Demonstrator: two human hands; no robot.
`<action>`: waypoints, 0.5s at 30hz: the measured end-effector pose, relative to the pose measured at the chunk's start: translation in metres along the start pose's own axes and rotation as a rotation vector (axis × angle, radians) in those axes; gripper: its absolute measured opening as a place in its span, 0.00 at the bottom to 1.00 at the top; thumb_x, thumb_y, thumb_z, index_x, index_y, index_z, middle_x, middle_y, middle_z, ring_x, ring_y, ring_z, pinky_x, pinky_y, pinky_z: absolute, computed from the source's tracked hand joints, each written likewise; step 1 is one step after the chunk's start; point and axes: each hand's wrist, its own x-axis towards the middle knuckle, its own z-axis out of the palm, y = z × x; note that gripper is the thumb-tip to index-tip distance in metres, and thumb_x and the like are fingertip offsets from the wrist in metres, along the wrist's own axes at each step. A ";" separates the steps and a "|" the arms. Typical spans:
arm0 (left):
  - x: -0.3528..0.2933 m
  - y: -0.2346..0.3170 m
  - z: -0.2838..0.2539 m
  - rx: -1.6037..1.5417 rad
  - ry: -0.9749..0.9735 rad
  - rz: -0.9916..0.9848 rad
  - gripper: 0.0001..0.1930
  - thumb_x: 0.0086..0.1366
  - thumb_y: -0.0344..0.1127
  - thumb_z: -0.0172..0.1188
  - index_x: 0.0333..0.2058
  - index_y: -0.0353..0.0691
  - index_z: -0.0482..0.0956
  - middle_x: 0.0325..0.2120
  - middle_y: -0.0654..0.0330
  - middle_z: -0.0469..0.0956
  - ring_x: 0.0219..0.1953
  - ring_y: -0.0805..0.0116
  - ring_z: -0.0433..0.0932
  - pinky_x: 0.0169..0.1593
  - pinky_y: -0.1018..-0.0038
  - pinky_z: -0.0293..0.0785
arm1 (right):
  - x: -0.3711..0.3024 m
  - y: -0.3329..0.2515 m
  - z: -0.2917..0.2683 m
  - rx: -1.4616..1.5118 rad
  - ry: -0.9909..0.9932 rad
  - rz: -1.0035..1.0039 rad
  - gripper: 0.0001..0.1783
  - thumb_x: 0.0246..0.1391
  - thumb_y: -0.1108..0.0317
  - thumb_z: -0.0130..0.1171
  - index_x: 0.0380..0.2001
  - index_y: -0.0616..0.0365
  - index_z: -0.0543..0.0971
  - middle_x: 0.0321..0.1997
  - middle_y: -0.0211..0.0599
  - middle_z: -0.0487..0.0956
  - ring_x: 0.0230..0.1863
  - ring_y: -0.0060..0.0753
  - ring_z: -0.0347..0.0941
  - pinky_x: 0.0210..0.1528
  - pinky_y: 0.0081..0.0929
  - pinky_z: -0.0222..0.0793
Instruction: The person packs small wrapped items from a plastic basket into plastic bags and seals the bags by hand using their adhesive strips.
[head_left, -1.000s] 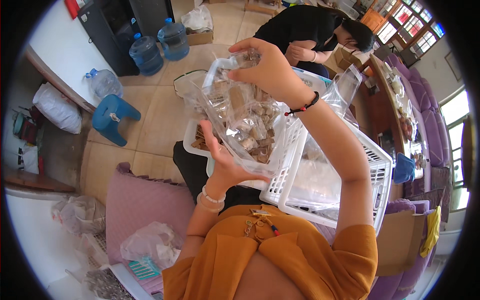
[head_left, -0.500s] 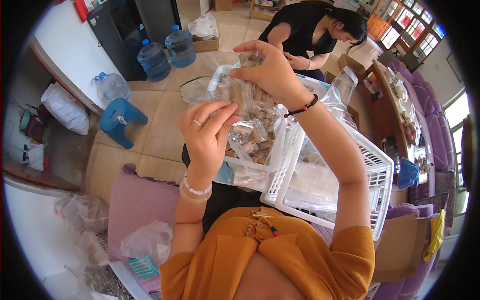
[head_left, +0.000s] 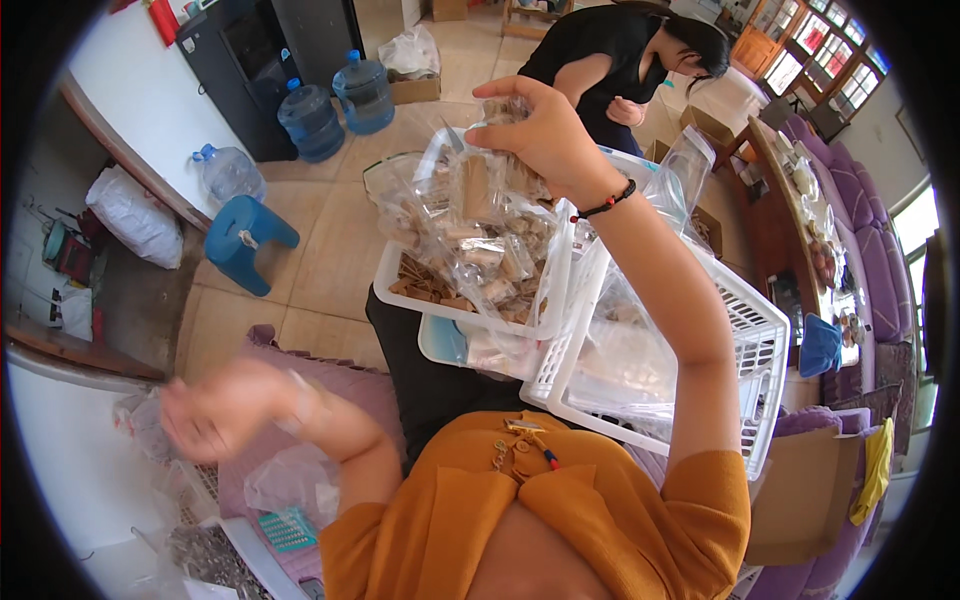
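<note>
My right hand [head_left: 545, 135] is raised over a white plastic tray [head_left: 385, 275]. Thumb and fingers pinch a clear plastic packet of brown pieces [head_left: 512, 112]. Beneath it, more clear packets [head_left: 482, 190] and loose brown strips [head_left: 430, 284] fill the tray; what the pieces are does not show clearly. Far out to the left, my left hand [head_left: 225, 408] is smeared by motion, so its fingers cannot be made out. It is nearest to a clear plastic bag [head_left: 145, 420] and the purple quilted cushion [head_left: 300, 375].
A white slatted basket [head_left: 755, 340] holding clear plastic bags stands to the right of the tray. A blue stool [head_left: 248, 240] and water jugs [head_left: 310, 120] are on the floor to the left. Another person [head_left: 610, 70] in black bends beyond the tray; a wooden table [head_left: 775, 210] runs along the right.
My left hand has left the packets over the tray and swung far left and nearer to me. My right hand stays raised with its packet. The other person's hand has shifted.
</note>
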 end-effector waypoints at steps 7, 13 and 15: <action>-0.125 -0.282 -0.023 0.935 -1.805 0.117 0.35 0.54 0.38 0.55 0.58 0.38 0.48 0.56 0.35 0.48 0.52 0.41 0.60 0.53 0.61 0.60 | 0.003 0.003 0.008 -0.020 -0.053 -0.072 0.22 0.32 0.77 0.64 0.37 0.61 0.72 0.32 0.37 0.73 0.26 0.21 0.69 0.25 0.19 0.65; -0.110 -0.164 0.047 -0.095 -1.383 -0.579 0.28 0.54 0.40 0.59 0.52 0.38 0.61 0.46 0.47 0.68 0.46 0.57 0.70 0.46 0.73 0.66 | 0.003 0.015 0.011 -0.205 -0.055 -0.103 0.21 0.35 0.76 0.65 0.38 0.62 0.73 0.35 0.32 0.72 0.29 0.19 0.68 0.32 0.16 0.66; -0.070 -0.039 0.072 -0.450 -1.356 -0.667 0.24 0.53 0.41 0.60 0.46 0.37 0.66 0.39 0.53 0.71 0.40 0.63 0.73 0.39 0.78 0.68 | 0.004 0.021 0.011 -0.262 0.022 -0.230 0.21 0.35 0.75 0.64 0.38 0.62 0.72 0.36 0.32 0.72 0.27 0.17 0.67 0.28 0.15 0.65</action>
